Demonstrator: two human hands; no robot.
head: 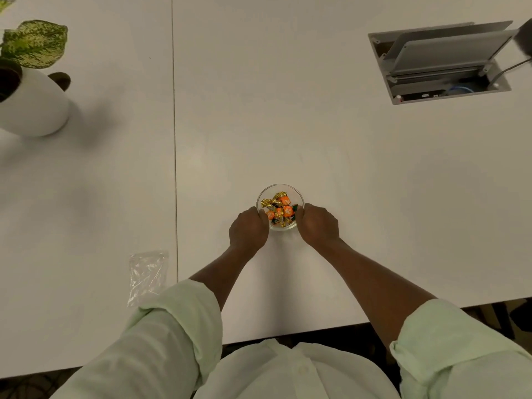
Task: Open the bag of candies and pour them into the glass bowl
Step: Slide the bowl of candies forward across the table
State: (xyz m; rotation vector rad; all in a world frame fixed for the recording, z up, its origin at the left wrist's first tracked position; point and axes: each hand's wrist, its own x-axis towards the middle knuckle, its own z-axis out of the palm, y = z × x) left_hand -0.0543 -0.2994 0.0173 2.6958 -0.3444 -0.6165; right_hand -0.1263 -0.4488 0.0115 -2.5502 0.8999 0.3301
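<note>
Candies (278, 209) fill the bowl (293, 190), bag (147, 272) empty — both hands, left (249, 228) and right (319, 224), clasp it; next, just let go.

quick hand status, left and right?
Left hand: closed on the left side of the small clear glass bowl of wrapped candies.
Right hand: closed on its right side.

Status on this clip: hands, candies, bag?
Left hand and right hand cupped on the glass bowl, one each side. Candies in bowl. Bag flat and empty on table, left. Nothing in the way.
</note>
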